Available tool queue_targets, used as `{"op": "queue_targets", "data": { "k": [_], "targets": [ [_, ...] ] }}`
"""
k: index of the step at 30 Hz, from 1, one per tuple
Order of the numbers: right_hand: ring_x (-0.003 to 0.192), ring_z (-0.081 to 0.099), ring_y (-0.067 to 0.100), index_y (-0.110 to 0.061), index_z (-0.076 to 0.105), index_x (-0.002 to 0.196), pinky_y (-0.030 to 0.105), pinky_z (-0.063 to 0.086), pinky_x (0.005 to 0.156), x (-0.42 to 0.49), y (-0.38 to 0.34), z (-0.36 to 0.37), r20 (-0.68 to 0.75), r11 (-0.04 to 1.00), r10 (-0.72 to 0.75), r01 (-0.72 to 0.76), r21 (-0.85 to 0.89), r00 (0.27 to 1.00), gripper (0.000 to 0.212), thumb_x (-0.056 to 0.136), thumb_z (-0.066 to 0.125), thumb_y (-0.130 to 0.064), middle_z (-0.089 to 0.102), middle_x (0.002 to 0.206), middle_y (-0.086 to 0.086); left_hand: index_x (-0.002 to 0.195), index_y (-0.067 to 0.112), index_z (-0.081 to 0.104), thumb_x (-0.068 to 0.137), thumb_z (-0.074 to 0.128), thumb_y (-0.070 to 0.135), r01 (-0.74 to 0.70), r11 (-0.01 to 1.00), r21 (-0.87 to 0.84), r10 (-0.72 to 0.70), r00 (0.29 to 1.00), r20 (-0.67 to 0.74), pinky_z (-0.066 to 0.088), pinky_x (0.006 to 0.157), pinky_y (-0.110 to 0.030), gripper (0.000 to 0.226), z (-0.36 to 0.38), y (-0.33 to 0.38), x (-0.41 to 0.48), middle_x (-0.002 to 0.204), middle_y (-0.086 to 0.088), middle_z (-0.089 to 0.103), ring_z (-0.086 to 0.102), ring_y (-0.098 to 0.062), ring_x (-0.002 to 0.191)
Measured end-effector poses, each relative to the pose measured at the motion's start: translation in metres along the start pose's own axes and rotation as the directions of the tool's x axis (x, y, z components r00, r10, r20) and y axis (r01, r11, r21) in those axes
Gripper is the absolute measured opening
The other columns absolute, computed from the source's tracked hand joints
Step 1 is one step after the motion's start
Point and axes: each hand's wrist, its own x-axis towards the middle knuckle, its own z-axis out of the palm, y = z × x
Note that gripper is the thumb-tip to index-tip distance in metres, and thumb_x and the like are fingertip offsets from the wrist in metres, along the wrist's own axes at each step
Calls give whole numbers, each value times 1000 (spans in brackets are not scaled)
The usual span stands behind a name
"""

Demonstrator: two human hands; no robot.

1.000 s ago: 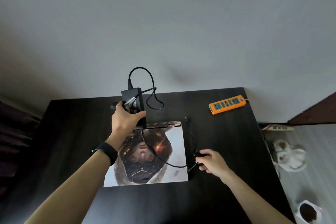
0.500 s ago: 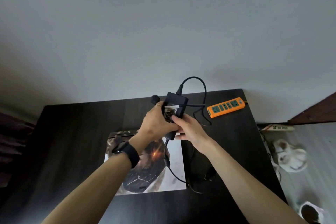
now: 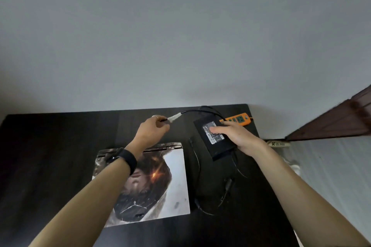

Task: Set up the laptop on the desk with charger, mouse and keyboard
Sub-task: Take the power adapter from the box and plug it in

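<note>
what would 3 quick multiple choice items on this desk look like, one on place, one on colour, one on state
1. Where is the charger brick?
A. on the laptop lid
B. right of the laptop
C. on the floor

2. What colour is the power strip?
A. orange
B. white
C. blue

3. What state is the laptop in?
A. open
B. closed
C. standing on edge

Answers:
1 B, the right hand rests on it on the desk beside the laptop.
2 A, its casing is orange.
3 B, only its printed lid shows, lying flat.
</note>
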Motion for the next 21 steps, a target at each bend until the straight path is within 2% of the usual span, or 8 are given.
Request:
{"op": "queue_targets", "data": {
  "k": [3,5,7,11,15,18,19,21],
  "targets": [
    [95,72,17,-25,64,105,35,58,86,10,0,-4,-146,996,-75,80,26,986,18,90,72,-32,75,105,0,147,31,33,90,61,29,30,997,-65,-27,998,53,52,90,-34,64,42,-1,-6,107,7,69,67,-17,96],
    [96,70,15,-26,59,111,34,58,83,27,7,-5,-251,991,-128,112,-79,960,27,90,69,-42,71,107,-3,140,26,39,88,58,34,73,994,83,-80,993,83,51,93,-37,56,79,-11,-12,111,3,69,65,-23,104],
    [96,68,17,-27,56,108,41,57,87,49,14,-7,-333,988,-137,104,-116,933,31,89,67,-49,68,107,-1,130,23,49,87,55,44,74,951,300,-127,979,162,49,95,-38,48,120,-25,-14,122,-1,65,60,-27,114],
    [96,67,19,-24,53,110,42,59,83,96,27,-12,-422,994,-24,65,84,906,29,93,65,-43,67,109,3,127,15,48,93,50,51,12,850,526,-138,970,200,47,90,-40,50,184,-33,-8,127,-6,60,59,-30,117],
    [107,64,24,-24,52,121,53,54,96,139,49,-17,-449,981,50,40,188,892,42,89,68,-47,65,116,2,122,13,53,98,47,45,-52,754,655,-91,979,182,47,86,-36,40,211,-32,18,122,-7,63,62,-27,114],
    [104,64,22,-23,48,120,52,54,96,160,54,-15,-465,976,54,53,213,884,37,93,66,-42,63,111,1,110,12,63,96,44,24,-30,800,600,-98,979,180,49,83,-36,27,206,-34,36,115,-10,68,65,-32,108],
    [100,65,21,-22,46,123,50,55,95,165,54,-14,-467,970,66,53,237,882,38,95,65,-39,63,109,1,104,10,66,92,47,27,35,851,525,-137,978,156,51,82,-36,28,199,-35,40,108,-12,70,66,-33,103],
    [97,65,18,-17,43,131,48,57,92,171,51,-11,-490,957,85,66,281,868,44,96,63,-37,63,113,5,88,9,68,87,50,34,208,956,207,-233,967,105,58,75,-35,31,176,-34,48,86,-11,74,72,-29,82]
  ]
}}
